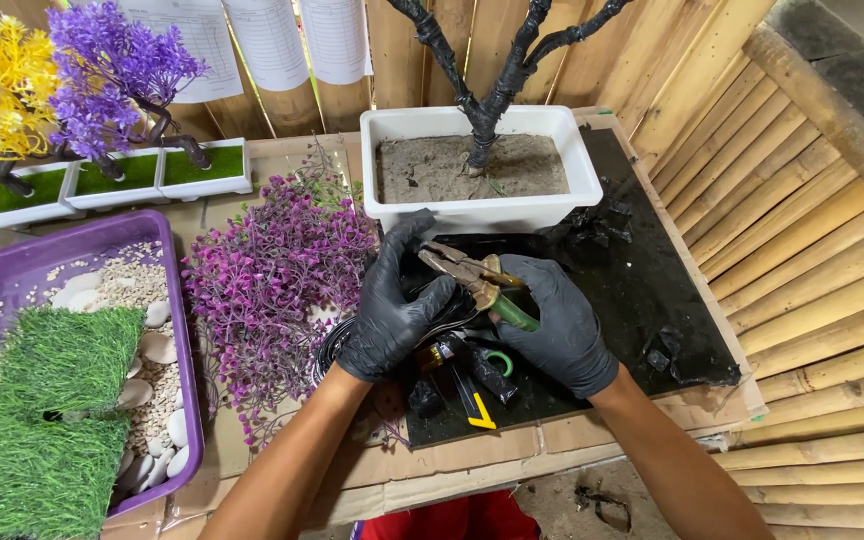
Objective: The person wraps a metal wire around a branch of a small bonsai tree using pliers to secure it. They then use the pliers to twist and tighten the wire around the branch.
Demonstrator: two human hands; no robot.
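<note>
Both my hands wear black gloves. My right hand (557,320) grips the green handles of rusty pliers (472,275), whose jaws point left toward my left hand (397,305). My left hand holds a coil of black wire (337,345) against the pliers' jaws. Just beyond them stands a white rectangular pot (482,205) filled with grey soil, with a black-wrapped bare tree trunk (487,100) rising from it.
A heap of purple artificial foliage (272,280) lies left of my hands. A purple tray (12,270) holds pebbles and fake grass patches (47,420). Small finished trees, yellow and purple, stand at back left. A cutter and tape rolls (482,385) lie on the black mat. A bamboo wall is right.
</note>
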